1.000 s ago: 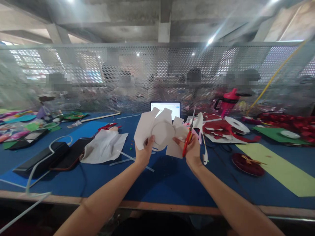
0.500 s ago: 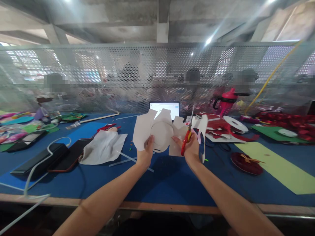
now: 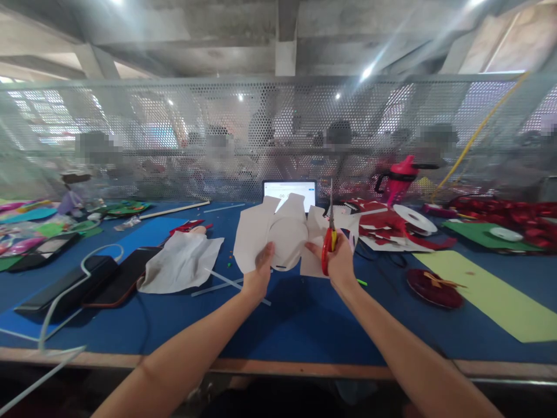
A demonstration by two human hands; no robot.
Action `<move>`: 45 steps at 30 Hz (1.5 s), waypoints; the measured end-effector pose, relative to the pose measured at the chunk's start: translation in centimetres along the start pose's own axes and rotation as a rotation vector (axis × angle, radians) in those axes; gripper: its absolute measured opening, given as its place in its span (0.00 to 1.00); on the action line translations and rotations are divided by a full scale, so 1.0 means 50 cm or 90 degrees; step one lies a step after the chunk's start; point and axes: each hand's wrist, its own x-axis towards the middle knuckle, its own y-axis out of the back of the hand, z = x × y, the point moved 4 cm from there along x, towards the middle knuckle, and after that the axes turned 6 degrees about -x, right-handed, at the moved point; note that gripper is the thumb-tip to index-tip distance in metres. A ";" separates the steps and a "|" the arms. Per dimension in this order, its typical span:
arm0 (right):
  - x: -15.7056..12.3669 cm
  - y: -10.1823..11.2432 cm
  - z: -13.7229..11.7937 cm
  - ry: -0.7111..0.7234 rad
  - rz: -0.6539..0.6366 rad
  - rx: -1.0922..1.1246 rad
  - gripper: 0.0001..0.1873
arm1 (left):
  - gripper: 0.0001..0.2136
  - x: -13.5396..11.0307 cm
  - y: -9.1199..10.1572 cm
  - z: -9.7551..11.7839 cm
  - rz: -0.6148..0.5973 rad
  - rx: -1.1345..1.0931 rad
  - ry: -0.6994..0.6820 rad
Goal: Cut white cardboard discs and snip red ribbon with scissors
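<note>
Centre of frame: white paper piece (image 3: 288, 235), a round middle with flaps spreading at the left, top and right, is held up over the blue table (image 3: 304, 339). It sits between the two hands, touching both.

Left hand (image 3: 257, 271): at the paper's lower left, thumb lying on the front face by the edge of the round middle, other fingers mostly hidden behind. Grip narrow, closed on the paper.

Right hand (image 3: 342, 262): at the paper's lower right, wrapped around the red and yellow handles of the scissors (image 3: 326, 253). Fingertips also touch the right-hand flap. Blades point nearly straight up, in front of or beside the flap's right edge; exact gap cannot be told.

Directly behind the paper, a lit screen (image 3: 289, 188), its lower part covered by the flaps.

Left of the left hand, on the table: crumpled grey cloth (image 3: 185, 261), nearest; a thin pale strip (image 3: 216, 287) near the forearm; then a dark phone (image 3: 119, 276) farther toward the left edge.

Right of the right hand: red scraps (image 3: 380, 225) and a white ring (image 3: 429, 229) at upper right of the table; a dark red disc (image 3: 429, 295) lower, overlapping the edge of a yellow-green sheet (image 3: 496, 299).
</note>
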 end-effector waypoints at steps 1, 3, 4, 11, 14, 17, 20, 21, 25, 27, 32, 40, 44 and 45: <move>0.001 0.000 0.001 -0.001 -0.006 -0.002 0.27 | 0.23 0.001 0.000 -0.002 0.002 -0.012 0.014; 0.004 0.003 0.001 -0.010 -0.012 -0.007 0.27 | 0.24 0.002 -0.001 -0.005 0.002 -0.044 0.047; 0.006 0.005 0.000 -0.013 -0.011 -0.010 0.27 | 0.25 0.002 -0.002 -0.005 -0.005 -0.063 0.064; 0.023 0.029 -0.014 -0.025 -0.013 -0.045 0.29 | 0.20 0.049 0.019 0.056 -0.050 -0.208 0.064; 0.026 0.036 -0.017 -0.021 -0.018 -0.084 0.29 | 0.25 0.093 0.035 0.105 -0.129 -0.177 0.042; 0.020 0.031 -0.024 0.012 -0.054 -0.117 0.29 | 0.23 0.131 0.058 0.130 -0.126 0.033 -0.003; 0.008 0.022 -0.034 0.062 -0.099 -0.142 0.28 | 0.23 0.135 0.057 0.156 -0.131 0.334 -0.267; 0.004 0.019 -0.039 0.082 -0.111 -0.146 0.28 | 0.23 0.126 0.048 0.163 -0.141 0.428 -0.374; -0.007 0.013 -0.054 0.127 -0.147 -0.195 0.28 | 0.22 0.088 0.002 0.171 -0.254 0.673 -0.617; -0.009 0.012 -0.056 0.120 -0.164 -0.211 0.27 | 0.22 0.087 -0.011 0.169 -0.299 0.765 -0.571; -0.004 0.013 -0.054 0.121 -0.173 -0.219 0.26 | 0.15 0.113 0.002 0.156 -0.391 0.778 -0.268; -0.003 0.006 -0.038 0.080 -0.183 -0.236 0.28 | 0.12 0.122 0.037 0.122 -0.347 0.439 -0.019; -0.005 0.003 -0.034 0.078 -0.194 -0.259 0.27 | 0.13 0.126 0.045 0.104 -0.305 0.375 0.022; -0.005 0.002 -0.033 0.075 -0.195 -0.270 0.26 | 0.13 0.127 0.046 0.102 -0.298 0.370 0.031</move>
